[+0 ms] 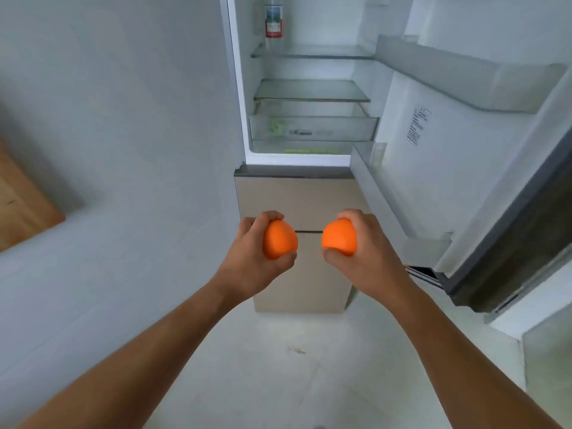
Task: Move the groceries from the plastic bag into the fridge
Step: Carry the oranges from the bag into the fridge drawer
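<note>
Two oranges are held out in front of the open fridge (pixel 309 168), side by side but apart. The left orange (pixel 279 239) is gripped by the left hand (pixel 253 258), fingers (pixel 272 215) curled over its top. The right orange (pixel 339 237) is clasped likewise by the right hand (pixel 363 255). The glass shelves (pixel 311 91) and clear drawer (pixel 312 128) are seen beyond, the door (pixel 483 168) swung wide to the right.
</note>
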Available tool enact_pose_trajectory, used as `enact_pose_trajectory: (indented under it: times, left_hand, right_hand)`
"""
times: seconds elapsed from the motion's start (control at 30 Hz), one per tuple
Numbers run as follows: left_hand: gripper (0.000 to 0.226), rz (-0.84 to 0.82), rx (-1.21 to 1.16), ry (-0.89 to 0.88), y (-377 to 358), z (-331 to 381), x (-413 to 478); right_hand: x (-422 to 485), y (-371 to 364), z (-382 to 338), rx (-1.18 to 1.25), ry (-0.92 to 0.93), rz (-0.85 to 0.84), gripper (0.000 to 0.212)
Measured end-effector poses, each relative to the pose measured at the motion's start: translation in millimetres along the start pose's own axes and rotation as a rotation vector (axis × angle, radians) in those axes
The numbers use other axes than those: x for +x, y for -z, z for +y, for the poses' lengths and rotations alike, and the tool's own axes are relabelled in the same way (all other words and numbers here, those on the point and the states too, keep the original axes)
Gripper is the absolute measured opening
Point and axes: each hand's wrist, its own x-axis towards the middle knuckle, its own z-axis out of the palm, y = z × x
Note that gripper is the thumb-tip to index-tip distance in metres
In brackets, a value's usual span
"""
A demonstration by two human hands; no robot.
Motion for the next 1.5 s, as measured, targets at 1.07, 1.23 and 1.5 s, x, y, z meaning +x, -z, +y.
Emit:
enact_pose_trajectory:
  times: [1.07,1.23,1.5]
  left_hand:
    - [0.067,0.016,-0.022,-0.178,69,-52,514]
    - [0.068,-0.025,0.037,-0.082,63,-66,556]
    - [0.063,-0.128,0.174,0.031,51,-96,585]
  right_hand:
    - [471,-25,14,-0.086,-0.058,0.191,0.082]
    - [518,-35,26,-0.127,-0.081,0.103,0.082]
    - [552,-46,48,-0.190,-0.169,-0.110,0.078]
